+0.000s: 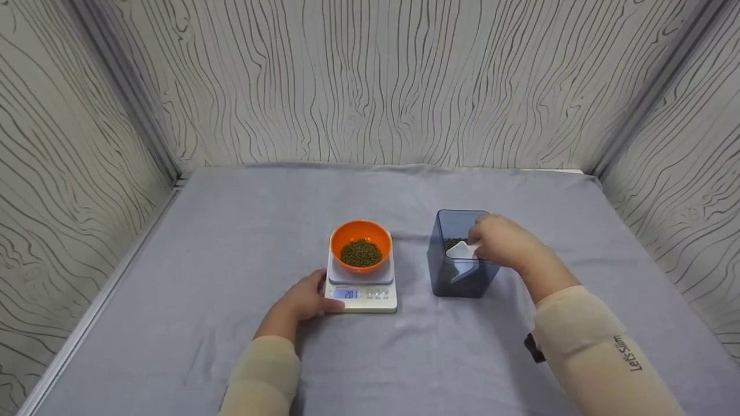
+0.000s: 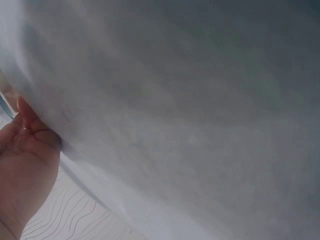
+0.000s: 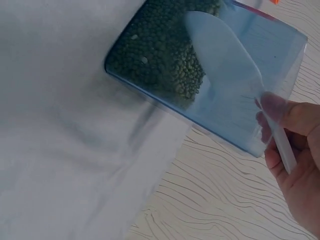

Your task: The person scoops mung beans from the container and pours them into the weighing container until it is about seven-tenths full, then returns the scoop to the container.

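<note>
An orange bowl [image 1: 357, 229] with green mung beans [image 1: 361, 254] in its bottom sits on a white digital kitchen scale [image 1: 378, 305]. The lit display shows the digits 201. At the scale's lower left corner my left hand [image 1: 305, 297] grips the edge, thumb at the front and fingers along the side. My right hand [image 1: 504, 242] pinches the handle of a white scoop [image 3: 225, 52] at the rim of a clear blue container [image 1: 437, 271]. The scoop's head is inside the container, tilted down towards the mung beans [image 3: 145, 55] there. Whether the scoop carries beans is hidden.
Grey cloth [image 1: 231, 242] with a few wrinkles covers the table. A wood-grain patterned panel [image 1: 358, 86] stands behind it, with similar panels at both sides. The container stands upright to the right of the scale, with a narrow gap between them.
</note>
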Demonstrator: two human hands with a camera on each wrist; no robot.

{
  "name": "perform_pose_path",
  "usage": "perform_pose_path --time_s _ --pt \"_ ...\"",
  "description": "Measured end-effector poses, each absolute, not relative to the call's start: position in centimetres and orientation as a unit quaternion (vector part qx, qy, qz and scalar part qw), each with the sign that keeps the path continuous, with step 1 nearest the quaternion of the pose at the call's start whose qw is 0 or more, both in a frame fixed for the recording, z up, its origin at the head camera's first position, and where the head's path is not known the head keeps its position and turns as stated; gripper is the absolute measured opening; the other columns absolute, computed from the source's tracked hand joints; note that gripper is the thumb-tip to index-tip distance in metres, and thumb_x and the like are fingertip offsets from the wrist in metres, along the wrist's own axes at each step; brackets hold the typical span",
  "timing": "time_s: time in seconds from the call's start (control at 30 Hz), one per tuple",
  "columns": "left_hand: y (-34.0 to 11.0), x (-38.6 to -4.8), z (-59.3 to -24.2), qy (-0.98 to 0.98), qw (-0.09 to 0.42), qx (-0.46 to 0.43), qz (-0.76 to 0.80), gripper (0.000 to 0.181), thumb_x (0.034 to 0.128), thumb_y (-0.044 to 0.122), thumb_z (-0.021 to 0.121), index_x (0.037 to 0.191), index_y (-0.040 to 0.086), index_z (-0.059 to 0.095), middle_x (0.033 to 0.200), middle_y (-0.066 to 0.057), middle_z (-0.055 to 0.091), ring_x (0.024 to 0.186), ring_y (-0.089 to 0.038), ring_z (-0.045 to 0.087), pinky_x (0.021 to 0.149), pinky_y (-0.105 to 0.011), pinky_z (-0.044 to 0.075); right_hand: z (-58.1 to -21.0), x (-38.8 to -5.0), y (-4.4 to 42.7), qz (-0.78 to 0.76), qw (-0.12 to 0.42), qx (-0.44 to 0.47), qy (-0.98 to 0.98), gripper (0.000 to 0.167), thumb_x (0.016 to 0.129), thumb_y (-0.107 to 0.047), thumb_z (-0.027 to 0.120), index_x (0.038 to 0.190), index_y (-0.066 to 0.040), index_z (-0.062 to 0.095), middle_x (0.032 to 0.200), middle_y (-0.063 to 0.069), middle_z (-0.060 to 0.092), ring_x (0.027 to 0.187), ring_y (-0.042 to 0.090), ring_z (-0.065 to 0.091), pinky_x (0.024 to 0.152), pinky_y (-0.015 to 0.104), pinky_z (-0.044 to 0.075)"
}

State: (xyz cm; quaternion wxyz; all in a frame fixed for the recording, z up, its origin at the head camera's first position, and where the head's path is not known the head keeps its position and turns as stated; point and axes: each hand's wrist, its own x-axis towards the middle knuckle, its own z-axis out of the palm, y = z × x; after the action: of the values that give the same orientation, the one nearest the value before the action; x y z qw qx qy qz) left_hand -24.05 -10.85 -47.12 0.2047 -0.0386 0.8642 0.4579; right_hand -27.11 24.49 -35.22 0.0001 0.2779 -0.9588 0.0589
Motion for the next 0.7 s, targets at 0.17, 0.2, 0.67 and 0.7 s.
perform_pose_path --time_s 0.17,0.2,0.67,0.7 --pt "-10.7 -24.0 -47.0 0.864 0.201 -0.028 0.462 0.083 0.0680 0.025 0.080 0.138 0.012 0.038 0.135 -0.009 0.045 0.113 -0.026 0.041 0.103 -0.047 0.029 -35.7 -27.0 24.9 0.085 -0.001 0.277 -0.957 0.013 0.066 0.002 0.067 0.079 0.000 0.069 0.078 0.008 0.057 0.077 0.029 0.055 0.073 0.043 0.046" --pt "-10.7 -24.0 -47.0 0.863 0.200 -0.027 0.463 0.082 0.0682 0.024 0.080 0.138 0.012 0.038 0.134 -0.009 0.045 0.112 -0.026 0.042 0.103 -0.046 0.030 -35.7 -27.0 25.0 0.091 0.000 0.277 -0.957 0.013 0.066 0.002 0.067 0.079 0.000 0.069 0.079 0.008 0.057 0.077 0.028 0.055 0.073 0.043 0.046" --pt "-10.8 -24.1 -47.3 0.862 0.200 -0.031 0.465 0.086 0.0681 0.026 0.080 0.140 0.012 0.036 0.140 -0.010 0.041 0.122 -0.026 0.038 0.107 -0.048 0.021 -35.6 -26.8 25.9 0.153 0.042 0.241 -0.957 0.011 0.074 -0.002 0.069 0.084 0.001 0.069 0.078 0.008 0.058 0.076 0.026 0.054 0.073 0.044 0.045" --pt "-10.8 -24.1 -47.3 0.863 0.199 -0.030 0.464 0.086 0.0683 0.026 0.079 0.140 0.012 0.035 0.140 -0.010 0.040 0.123 -0.026 0.038 0.107 -0.048 0.021 -35.6 -26.8 26.0 0.161 0.047 0.233 -0.958 0.011 0.074 -0.002 0.069 0.085 0.001 0.068 0.078 0.008 0.057 0.077 0.026 0.054 0.074 0.044 0.045"
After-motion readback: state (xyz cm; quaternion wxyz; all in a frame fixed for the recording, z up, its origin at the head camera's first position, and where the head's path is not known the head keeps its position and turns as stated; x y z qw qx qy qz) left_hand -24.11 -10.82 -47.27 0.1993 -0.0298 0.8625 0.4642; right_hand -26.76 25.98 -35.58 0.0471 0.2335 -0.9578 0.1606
